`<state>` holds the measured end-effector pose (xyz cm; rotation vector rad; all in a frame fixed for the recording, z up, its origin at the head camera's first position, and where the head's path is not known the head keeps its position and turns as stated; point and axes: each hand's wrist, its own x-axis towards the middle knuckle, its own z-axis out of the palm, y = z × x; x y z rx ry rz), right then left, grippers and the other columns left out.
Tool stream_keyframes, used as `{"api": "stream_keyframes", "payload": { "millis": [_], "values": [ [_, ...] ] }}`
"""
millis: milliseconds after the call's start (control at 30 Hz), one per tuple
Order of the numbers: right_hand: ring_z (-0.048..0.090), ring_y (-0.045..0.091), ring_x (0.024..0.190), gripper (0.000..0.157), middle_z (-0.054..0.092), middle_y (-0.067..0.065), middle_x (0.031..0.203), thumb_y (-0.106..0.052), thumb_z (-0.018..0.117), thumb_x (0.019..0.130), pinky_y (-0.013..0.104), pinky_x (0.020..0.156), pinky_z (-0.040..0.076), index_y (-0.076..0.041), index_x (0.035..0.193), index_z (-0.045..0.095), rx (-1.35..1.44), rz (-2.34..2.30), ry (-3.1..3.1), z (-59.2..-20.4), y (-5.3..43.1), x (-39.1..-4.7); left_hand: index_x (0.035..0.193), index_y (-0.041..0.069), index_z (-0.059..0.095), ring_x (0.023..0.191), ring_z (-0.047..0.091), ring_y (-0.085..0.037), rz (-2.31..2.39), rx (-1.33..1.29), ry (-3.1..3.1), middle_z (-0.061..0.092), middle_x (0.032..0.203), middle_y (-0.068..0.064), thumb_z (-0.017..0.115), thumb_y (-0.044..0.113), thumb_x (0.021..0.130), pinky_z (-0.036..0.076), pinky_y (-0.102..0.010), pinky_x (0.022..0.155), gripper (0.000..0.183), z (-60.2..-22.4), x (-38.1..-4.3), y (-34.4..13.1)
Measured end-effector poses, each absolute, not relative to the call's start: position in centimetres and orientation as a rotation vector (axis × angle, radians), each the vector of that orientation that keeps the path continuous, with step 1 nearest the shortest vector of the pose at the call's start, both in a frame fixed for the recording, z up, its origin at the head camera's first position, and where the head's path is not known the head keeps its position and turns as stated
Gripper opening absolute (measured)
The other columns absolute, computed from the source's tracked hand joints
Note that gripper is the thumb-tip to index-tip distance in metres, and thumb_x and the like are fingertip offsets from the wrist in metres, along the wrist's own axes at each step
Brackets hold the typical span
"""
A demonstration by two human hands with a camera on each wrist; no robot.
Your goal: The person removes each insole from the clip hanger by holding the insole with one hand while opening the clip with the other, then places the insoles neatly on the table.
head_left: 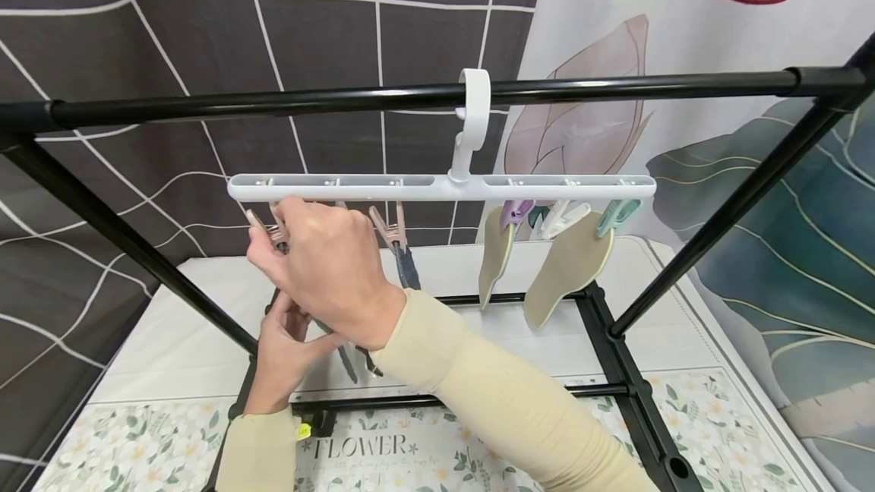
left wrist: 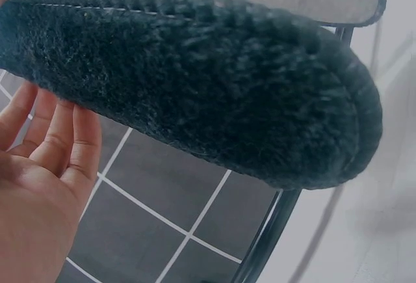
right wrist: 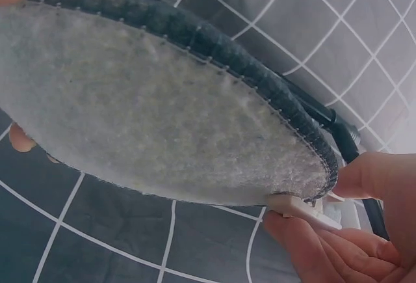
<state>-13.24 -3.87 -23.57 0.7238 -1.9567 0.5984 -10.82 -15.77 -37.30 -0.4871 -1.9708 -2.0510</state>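
Note:
Under the left end of a white clip hanger [head_left: 342, 187], my right hand [head_left: 328, 268] pinches a pale clothespin [right wrist: 302, 210] at the tip of a fuzzy insole [right wrist: 149, 107]. Lower down, my left hand [head_left: 290, 348] holds the same insole, its fingers on one edge and thumb at the other. One face of it is dark green pile [left wrist: 208, 88]; the other is pale grey with a dark stitched rim. In the head view my hands mostly hide it. Nearby, a pinkish clothespin [head_left: 391, 228] holds another dark-edged insole [head_left: 406, 268].
The hanger hooks over a black rack bar [head_left: 307, 102]. At its right hang two beige insoles [head_left: 570, 268] from a purple clothespin [head_left: 514, 212] and a green clothespin [head_left: 617, 216], with a white clothespin [head_left: 563, 219] between. Below is a flower-print table cover [head_left: 403, 462].

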Motion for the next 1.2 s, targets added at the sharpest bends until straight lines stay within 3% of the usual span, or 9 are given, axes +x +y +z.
{"api": "stream_keyframes", "payload": {
  "millis": [567, 967, 1200],
  "values": [
    [0.041, 0.002, 0.040, 0.025, 0.043, -0.011, 0.048, -0.025, 0.062, 0.080, 0.017, 0.038, 0.033, -0.015, 0.060, 0.051, 0.727, 0.667, -1.943, -23.7, -3.6, -13.2, 0.138, 0.007, 0.040, 0.111, 0.052, -0.022, -2.061, -0.491, -1.964, 0.048, 0.129, -0.015, 0.074, -0.021, 0.061, 0.043, -0.029, 0.094, 0.089, -37.8, -11.1, -15.7],
    [0.040, 0.001, 0.042, 0.024, 0.042, -0.012, 0.049, -0.025, 0.062, 0.079, 0.015, 0.040, 0.032, -0.016, 0.060, 0.050, 0.713, 0.686, -1.953, -23.4, -3.7, -13.3, 0.137, 0.007, 0.041, 0.112, 0.054, -0.026, -2.080, -0.485, -1.963, 0.048, 0.131, -0.015, 0.076, -0.018, 0.061, 0.039, -0.035, 0.100, 0.087, -38.6, -11.6, -16.4],
    [0.041, 0.002, 0.041, 0.025, 0.045, -0.009, 0.048, -0.023, 0.063, 0.079, 0.016, 0.039, 0.032, -0.014, 0.060, 0.050, 0.725, 0.728, -1.928, -23.4, -3.6, -13.6, 0.135, 0.005, 0.042, 0.110, 0.055, -0.024, -2.075, -0.434, -1.983, 0.051, 0.128, -0.014, 0.077, -0.016, 0.061, 0.040, -0.031, 0.098, 0.085, -38.8, -11.7, -16.6]
  ]
}}
